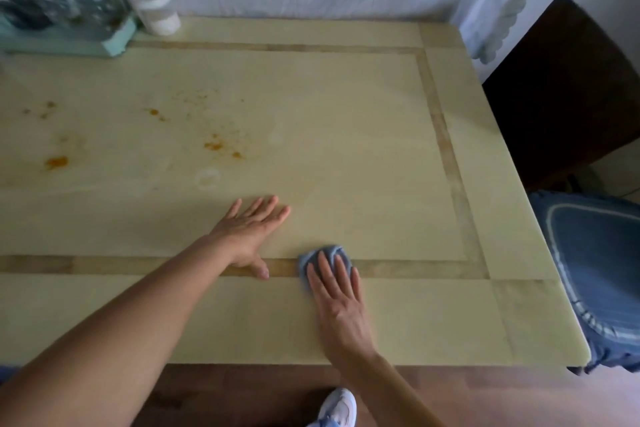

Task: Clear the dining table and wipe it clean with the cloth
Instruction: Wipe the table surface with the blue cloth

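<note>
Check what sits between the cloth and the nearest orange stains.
Head view: the left hand, flat on the table, lies between the cloth and the orange stains; the rest of that stretch is bare.

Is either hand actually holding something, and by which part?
Nothing is gripped. The right hand presses the blue cloth flat against the table, straight fingers on top of it; the left hand rests open on the table.

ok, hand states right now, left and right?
Left hand: open, flat on the table.
Right hand: open, straight fingers pressing the cloth.
</note>
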